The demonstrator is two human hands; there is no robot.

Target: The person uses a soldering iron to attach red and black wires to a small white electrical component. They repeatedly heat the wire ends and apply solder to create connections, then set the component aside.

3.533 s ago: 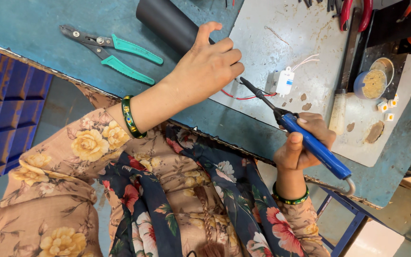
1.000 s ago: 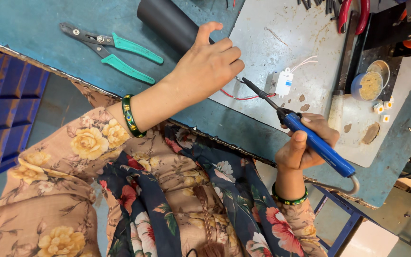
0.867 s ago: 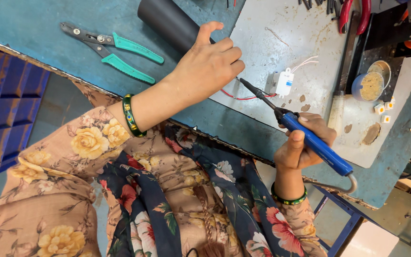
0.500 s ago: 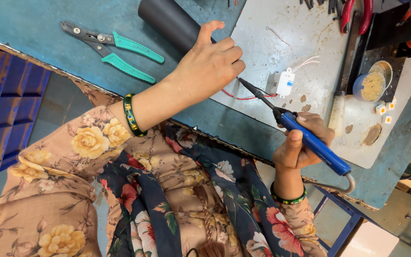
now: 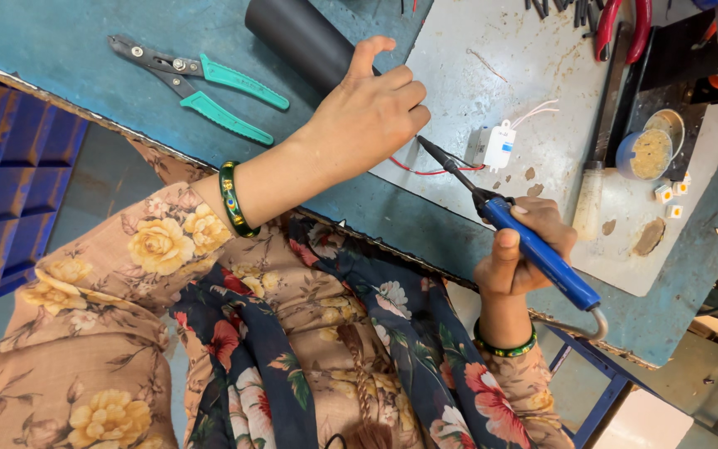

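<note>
My right hand point(image 5: 518, 249) grips a blue-handled soldering iron point(image 5: 542, 258); its dark tip points up-left and sits right beside my left hand's fingertips. My left hand point(image 5: 367, 116) rests on the grey metal plate point(image 5: 542, 91), fingers curled as if pinching something small that the hand hides. A thin red wire point(image 5: 425, 171) runs from under that hand toward a small white module point(image 5: 494, 146) with white leads. A black cylinder point(image 5: 292, 37) lies just behind my left hand.
Green-handled pliers point(image 5: 201, 79) lie on the blue bench at the left. A round tin of yellowish paste point(image 5: 648, 154), small white parts point(image 5: 671, 193), a wooden-handled tool point(image 5: 592, 199) and red-handled pliers point(image 5: 621, 25) are at the right. Blue bins point(image 5: 2, 199) stand lower left.
Almost nothing has changed: both hands hold their places, and the iron's tip shifts only slightly beside my left fingertips.
</note>
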